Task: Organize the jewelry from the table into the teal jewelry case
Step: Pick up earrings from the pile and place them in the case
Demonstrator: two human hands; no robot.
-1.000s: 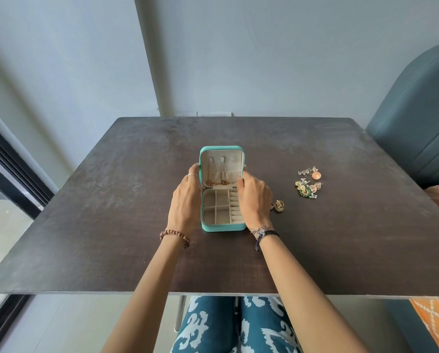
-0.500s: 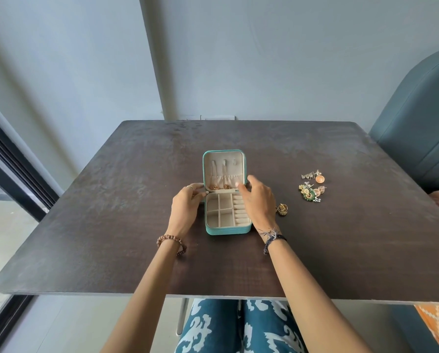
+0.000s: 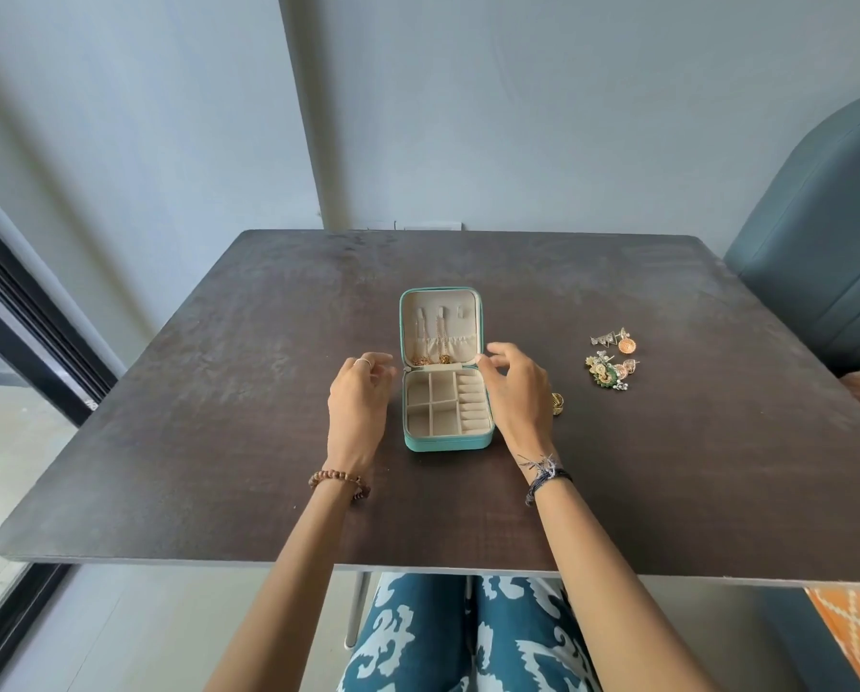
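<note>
Jewelry case (image 3: 445,387) is lying open mid-table (image 3: 218,392); we are now holding our left hand (image 3: 355,399) and right hand (image 3: 518,392) off its sides, where earlier they touched it, fingers loosely curled, empty. Earrings (image 3: 610,359) are lying well right.

Soft, even daylight from the left; sharp focus, wide-angle bending at edges.

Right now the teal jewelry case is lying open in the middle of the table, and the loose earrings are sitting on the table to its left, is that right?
Not quite. The head view shows the teal jewelry case open in the middle of the table, but the loose earrings lie to its right, not its left, beyond the right hand.
</note>
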